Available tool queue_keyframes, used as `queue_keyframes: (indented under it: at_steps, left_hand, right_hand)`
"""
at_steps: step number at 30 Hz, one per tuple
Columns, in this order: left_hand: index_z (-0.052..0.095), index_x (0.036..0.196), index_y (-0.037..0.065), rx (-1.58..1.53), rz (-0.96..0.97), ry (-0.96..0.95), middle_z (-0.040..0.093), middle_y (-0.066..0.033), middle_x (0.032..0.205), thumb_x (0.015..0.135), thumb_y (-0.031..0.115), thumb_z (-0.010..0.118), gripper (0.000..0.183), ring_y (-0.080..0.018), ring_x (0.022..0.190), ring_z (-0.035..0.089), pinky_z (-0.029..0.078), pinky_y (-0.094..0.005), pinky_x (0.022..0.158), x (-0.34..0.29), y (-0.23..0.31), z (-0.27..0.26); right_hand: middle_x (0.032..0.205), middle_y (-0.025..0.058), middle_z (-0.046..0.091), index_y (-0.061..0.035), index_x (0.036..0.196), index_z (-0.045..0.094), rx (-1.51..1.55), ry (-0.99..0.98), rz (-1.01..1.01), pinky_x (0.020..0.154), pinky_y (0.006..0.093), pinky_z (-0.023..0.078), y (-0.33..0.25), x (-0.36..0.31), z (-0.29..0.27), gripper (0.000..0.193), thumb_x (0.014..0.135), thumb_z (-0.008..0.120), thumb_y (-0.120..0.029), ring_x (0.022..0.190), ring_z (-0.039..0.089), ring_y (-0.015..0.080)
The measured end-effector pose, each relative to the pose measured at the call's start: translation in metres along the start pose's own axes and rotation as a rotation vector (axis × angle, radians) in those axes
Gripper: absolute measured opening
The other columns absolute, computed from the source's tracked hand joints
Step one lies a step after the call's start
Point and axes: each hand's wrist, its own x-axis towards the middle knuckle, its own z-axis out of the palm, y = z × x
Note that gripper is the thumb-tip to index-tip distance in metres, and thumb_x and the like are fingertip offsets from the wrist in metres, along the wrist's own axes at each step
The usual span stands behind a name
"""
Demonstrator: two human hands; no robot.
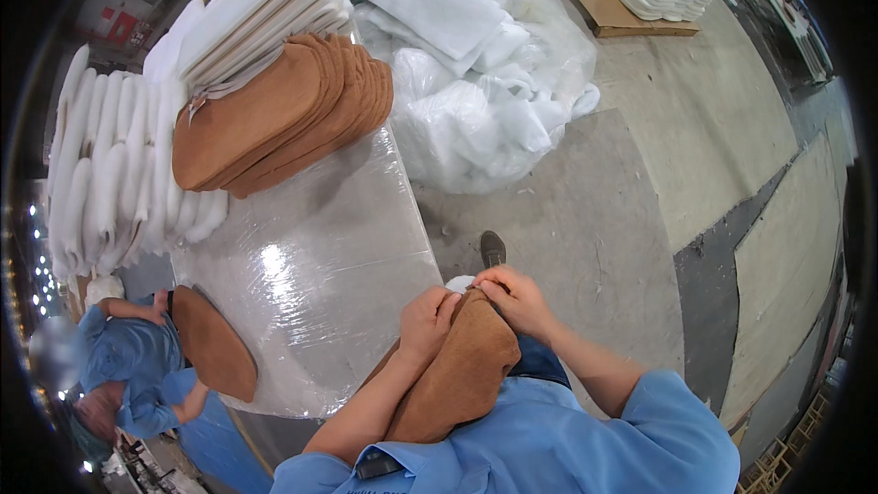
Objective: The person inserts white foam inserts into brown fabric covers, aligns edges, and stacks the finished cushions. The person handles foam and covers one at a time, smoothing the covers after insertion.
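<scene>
Against my body I hold a brown suede-like cushion cover [462, 370], its far end gathered between my hands. A bit of white padding [459, 284] shows at that end. My left hand [427, 320] is closed on the cover's left edge, thumb on top. On the far right corner, my right hand [517, 300] pinches the brown cloth with bent fingers. The cover's lower part rests against my blue shirt, partly behind my left forearm. Left of me, a stack of brown covers [293, 114] lies on the plastic-wrapped table [366, 220].
White pads [119, 155] are piled at the table's far left, with more stacked pads [265, 14] behind the covers. A clear bag of white padding [485, 119] sits on the floor beyond. At left, a co-worker [137, 357] holds a brown piece [215, 343].
</scene>
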Motion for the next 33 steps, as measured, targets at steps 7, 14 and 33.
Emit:
queue_keyframes:
  at_steps: [7, 14, 33]
  left_hand:
    - [0.074, 0.090, 0.009, 0.201, 0.294, 0.167, 0.061, -0.0103, 0.074, 0.089, 0.016, 0.081, 0.010, -0.0311, 0.067, 0.060, 0.048, -0.0424, 0.061, -0.008, 0.014, 0.000]
    - [0.074, 0.088, 0.008, 0.157, 0.393, 0.234, 0.060, -0.0078, 0.074, 0.087, 0.015, 0.083, 0.011, -0.0293, 0.067, 0.059, 0.046, -0.0416, 0.061, -0.007, 0.016, 0.000]
    - [0.068, 0.094, 0.004, -0.047, 0.132, -0.013, 0.065, -0.0151, 0.087, 0.099, 0.017, 0.070, 0.014, -0.0355, 0.080, 0.065, 0.052, -0.0427, 0.071, -0.001, 0.026, 0.021]
  right_hand:
    - [0.105, 0.0076, 0.070, -0.0049, 0.114, 0.073, -0.093, -0.447, 0.087, 0.085, 0.0344, 0.052, -0.011, 0.039, -0.027, 0.017, 0.103, 0.065, -0.014, 0.093, 0.065, 0.0193]
    - [0.100, 0.0105, 0.065, -0.0044, 0.105, 0.066, -0.354, -0.553, -0.138, 0.082, 0.0389, 0.052, -0.032, 0.047, -0.033, 0.010, 0.104, 0.063, -0.014, 0.090, 0.063, 0.0288]
    - [0.081, -0.0031, 0.060, -0.0087, 0.104, 0.066, 0.047, -0.500, 0.425, 0.060, 0.0262, 0.044, -0.018, 0.027, -0.042, 0.014, 0.109, 0.060, -0.021, 0.070, 0.054, 0.0077]
